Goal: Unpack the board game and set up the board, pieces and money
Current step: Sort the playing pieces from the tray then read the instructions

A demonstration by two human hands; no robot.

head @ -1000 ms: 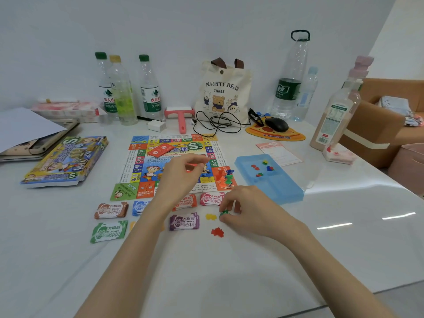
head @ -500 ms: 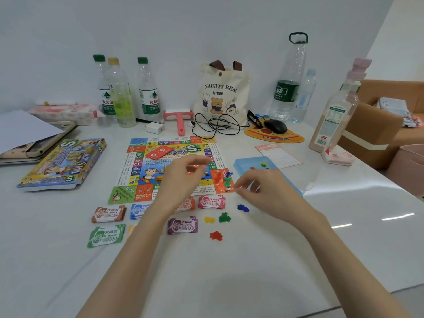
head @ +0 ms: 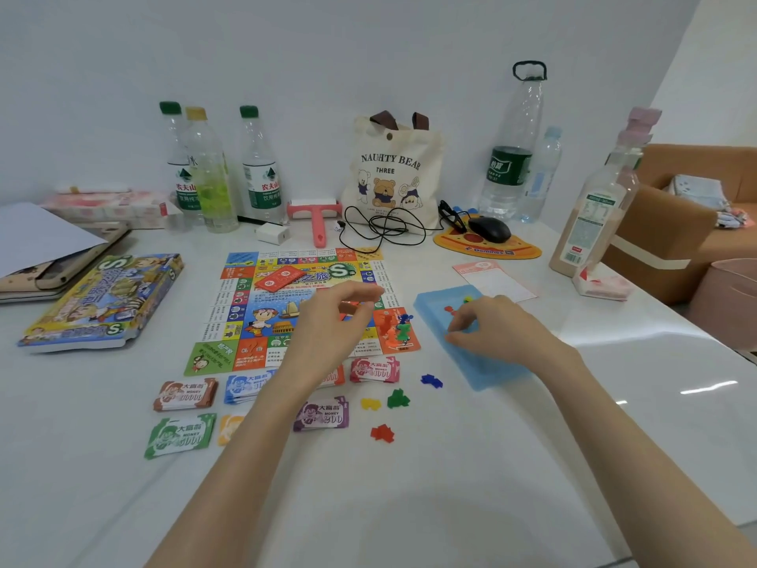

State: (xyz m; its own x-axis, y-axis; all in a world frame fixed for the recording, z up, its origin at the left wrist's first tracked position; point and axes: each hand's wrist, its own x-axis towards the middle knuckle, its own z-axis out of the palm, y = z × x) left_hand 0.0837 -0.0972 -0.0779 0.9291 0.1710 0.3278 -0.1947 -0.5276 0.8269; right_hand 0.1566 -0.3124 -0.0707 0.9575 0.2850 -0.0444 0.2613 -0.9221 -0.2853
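A forearm [head: 268, 420] half hides the yellow money stack [head: 227, 429].

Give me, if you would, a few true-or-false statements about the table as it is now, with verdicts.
The right hand reaches over the blue tray. True.
The game board is folded shut. False: it lies open, flat on the table.
The game box lies right of the board. False: it lies to its left.
A red piece lies on the table near the purple money stack. True.
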